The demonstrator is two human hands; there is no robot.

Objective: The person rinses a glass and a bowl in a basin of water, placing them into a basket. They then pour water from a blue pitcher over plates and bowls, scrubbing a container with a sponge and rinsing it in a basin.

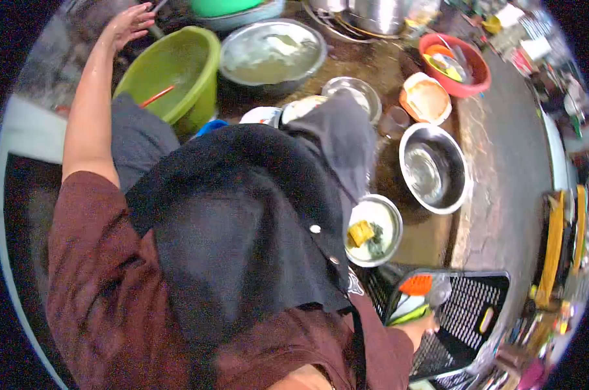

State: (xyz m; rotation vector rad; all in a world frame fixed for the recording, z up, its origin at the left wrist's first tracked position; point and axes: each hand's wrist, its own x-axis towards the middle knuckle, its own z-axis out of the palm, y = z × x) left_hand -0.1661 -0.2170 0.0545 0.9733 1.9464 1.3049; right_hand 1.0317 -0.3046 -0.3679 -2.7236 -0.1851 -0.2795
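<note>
Farthest to the left of the black crate (497, 283), and well beyond it, the person's left hand (129, 27) is raised with its fingers spread, pinching nothing that I can see, beside a grey rod (156, 14). Still well to the crate's left stands a green tub (200, 78), a red stick (156, 96) slanting against its inside.

Just beyond the crate's left end sits a bowl (392, 218) with a yellow block (360, 233) and a dark scrubber (376, 242) in it.

Inside the crate's left part lie an orange slotted utensil (416, 285), a bright green utensil (408, 316) and a rounded ladle-like piece (440, 290). The green one's long axis slants up toward the right hand (428, 324), which is right next to it and far nearer than the left; the orange one lies beyond the fingers. Whether the right hand pinches anything, I can't tell.

A white emblem (355, 283) shows left of the crate; I can read no lettering anywhere.
</note>
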